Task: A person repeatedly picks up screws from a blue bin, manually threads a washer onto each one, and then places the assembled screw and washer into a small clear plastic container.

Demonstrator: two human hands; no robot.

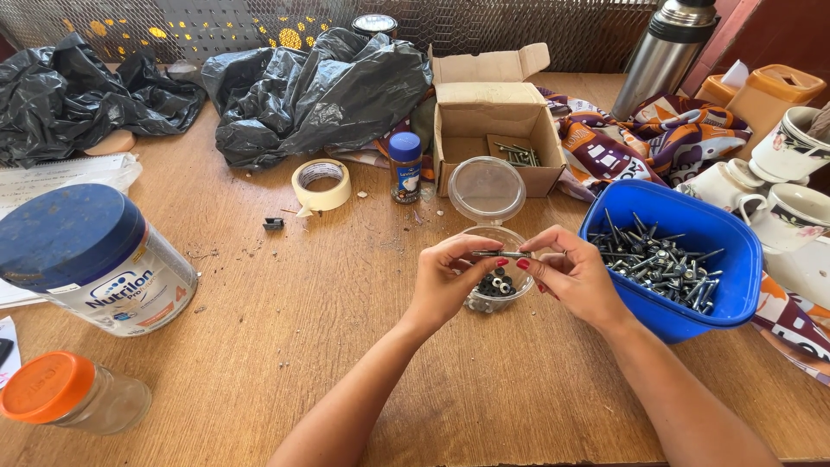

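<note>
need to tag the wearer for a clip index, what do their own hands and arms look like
Both forearms are bare, with no sleeves in view. The left hand and right hand wear no gloves, and no rings, watch or bracelets show. The fingernails are painted red, clearest on the right hand's fingertips.

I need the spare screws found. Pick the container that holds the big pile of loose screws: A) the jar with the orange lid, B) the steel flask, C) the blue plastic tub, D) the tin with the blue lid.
C: the blue plastic tub beside the right hand is heaped with long screws.
</note>
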